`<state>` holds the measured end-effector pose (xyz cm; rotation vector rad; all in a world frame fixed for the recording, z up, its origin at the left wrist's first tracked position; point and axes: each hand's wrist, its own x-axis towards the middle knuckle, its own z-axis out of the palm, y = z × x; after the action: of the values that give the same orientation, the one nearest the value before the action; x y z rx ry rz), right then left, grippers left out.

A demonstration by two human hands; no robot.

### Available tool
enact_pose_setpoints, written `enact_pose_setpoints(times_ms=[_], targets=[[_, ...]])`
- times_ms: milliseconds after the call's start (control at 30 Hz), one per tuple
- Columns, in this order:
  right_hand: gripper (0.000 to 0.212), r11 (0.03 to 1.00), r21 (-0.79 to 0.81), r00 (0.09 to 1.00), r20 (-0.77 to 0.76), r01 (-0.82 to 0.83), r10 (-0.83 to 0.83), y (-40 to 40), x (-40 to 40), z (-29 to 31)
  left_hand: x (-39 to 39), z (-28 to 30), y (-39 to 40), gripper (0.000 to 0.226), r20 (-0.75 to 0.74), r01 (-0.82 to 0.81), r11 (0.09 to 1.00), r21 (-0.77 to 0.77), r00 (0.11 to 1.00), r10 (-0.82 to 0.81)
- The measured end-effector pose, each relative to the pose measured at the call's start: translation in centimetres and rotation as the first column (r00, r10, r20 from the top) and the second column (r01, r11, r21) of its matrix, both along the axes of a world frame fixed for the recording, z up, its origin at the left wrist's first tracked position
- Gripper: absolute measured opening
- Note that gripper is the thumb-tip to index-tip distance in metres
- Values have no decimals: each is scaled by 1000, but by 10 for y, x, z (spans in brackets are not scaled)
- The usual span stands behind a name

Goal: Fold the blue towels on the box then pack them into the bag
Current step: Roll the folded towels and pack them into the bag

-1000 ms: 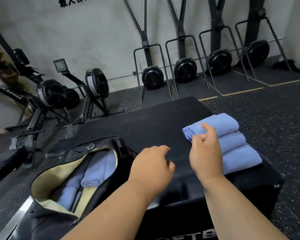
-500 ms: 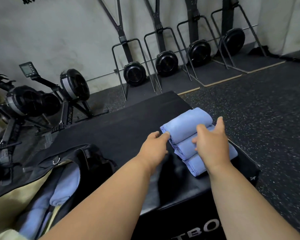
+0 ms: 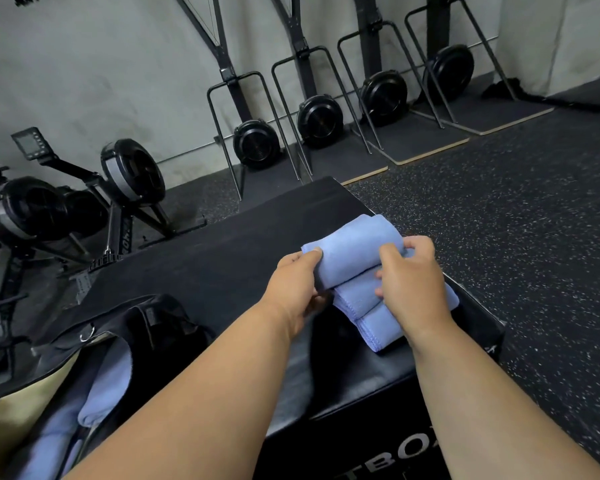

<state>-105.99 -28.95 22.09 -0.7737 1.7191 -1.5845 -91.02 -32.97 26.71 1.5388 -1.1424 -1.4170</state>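
Note:
Three folded blue towels lie stacked on the right part of the black box [image 3: 222, 271]. The top towel [image 3: 354, 247] sits slightly raised at its left end. My left hand [image 3: 295, 289] pinches that left end with thumb above and fingers below. My right hand [image 3: 413, 285] grips the towel's right end, fingers curled over it. The lower towels [image 3: 364, 306] stay on the box, partly hidden by my right hand. At lower left an open black bag [image 3: 146, 327] with tan lining holds more blue towels [image 3: 111, 382].
Rowing machines [image 3: 84, 202] stand on the floor to the left of the box. Several upright black machines [image 3: 319, 119] line the back wall. Speckled dark flooring [image 3: 516, 220] stretches to the right of the box.
My left hand moved right from the bare box top to the towel stack and took the top towel's left end. My right hand closed on its right end. The view shifted right.

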Motion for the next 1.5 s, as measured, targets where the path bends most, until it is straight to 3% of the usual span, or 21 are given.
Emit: enact_pose_setpoints(times_ms=[67,200,267,400,500,633,733,833,967,1100,1200,1300,1367,1433,1500], targets=[[22,999,-35,1000,13,8,-7,1,5,5,5,4,6,26,-58,-16,1000,8,998,17],[49,995,-95,1000,28,15,-12,6,20,13,21,7,17,27,-98,-47,999,-21,994,44],[53,985,-169,999,42,-22,30,11,29,19,34,8,22,29,-90,-78,995,-59,993,73],[45,934,-327,936,261,-143,235,19,51,34,64,23,42,29,-167,-133,986,-98,979,115],[28,898,-358,896,262,-256,360,20,69,38,91,40,62,22,-195,-61,987,-150,980,31],[61,781,-421,760,269,-460,592,27,93,43,132,60,86,30,-93,-110,953,-282,992,86],[65,617,-439,580,234,-653,780,38,114,50,168,73,101,20,-3,-141,924,-355,989,150],[52,498,-408,462,191,-765,866,48,141,56,205,82,119,29,63,-117,922,-369,987,150],[30,396,-222,412,-32,-891,911,60,177,69,245,85,141,32,136,-141,905,-401,968,211],[32,347,-54,351,-172,-936,921,68,200,79,272,86,156,32,143,-153,894,-420,962,231],[34,370,18,354,-250,-929,901,72,222,84,299,81,168,29,203,-129,893,-432,950,235],[22,432,-46,432,-191,-901,881,72,241,88,330,72,179,16,371,-88,903,-421,891,260],[39,454,-51,455,-174,-890,873,75,254,93,350,63,187,23,549,1,931,-364,808,214],[41,476,-41,475,-176,-878,862,81,271,95,368,48,194,38,772,92,960,-265,617,153],[41,506,-34,505,-142,-862,851,88,290,97,381,33,202,53,938,149,976,-156,331,99]])
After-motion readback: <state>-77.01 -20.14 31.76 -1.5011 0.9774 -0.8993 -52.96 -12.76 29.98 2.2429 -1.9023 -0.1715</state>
